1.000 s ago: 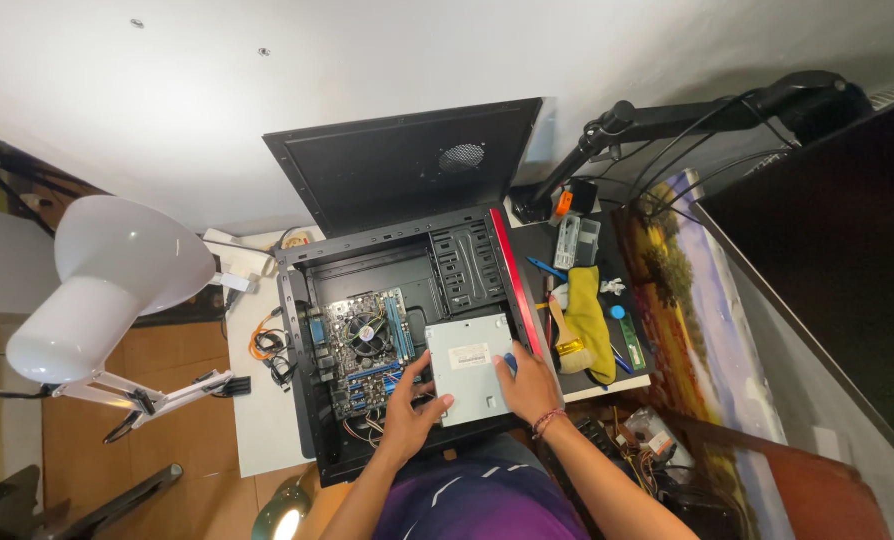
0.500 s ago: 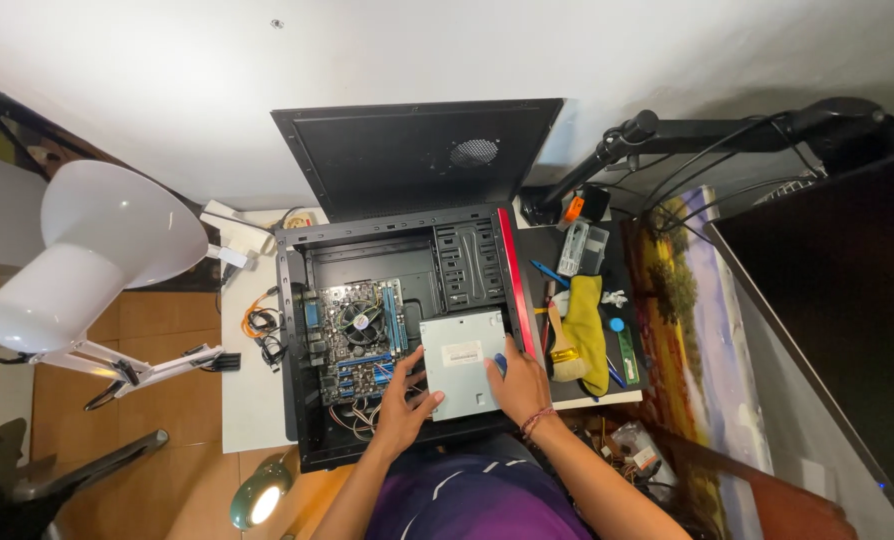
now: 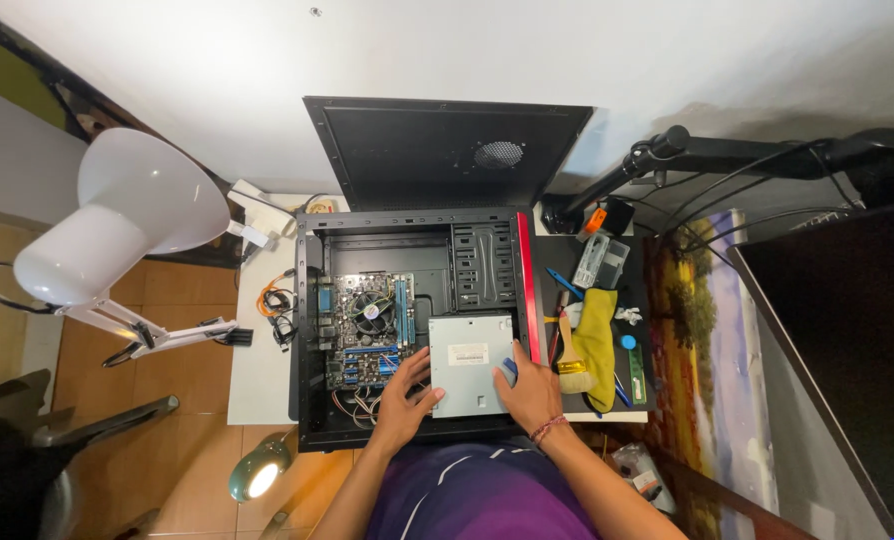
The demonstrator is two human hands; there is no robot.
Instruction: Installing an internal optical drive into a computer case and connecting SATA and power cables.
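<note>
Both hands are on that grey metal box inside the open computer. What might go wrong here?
The optical drive lies right beside the motherboard, so a slip of the left hand might knock its metal corner against the board or the fan. Loose wires lie under that hand and might get pinched. The right hand works close to the red case edge, which could scrape it.
</note>
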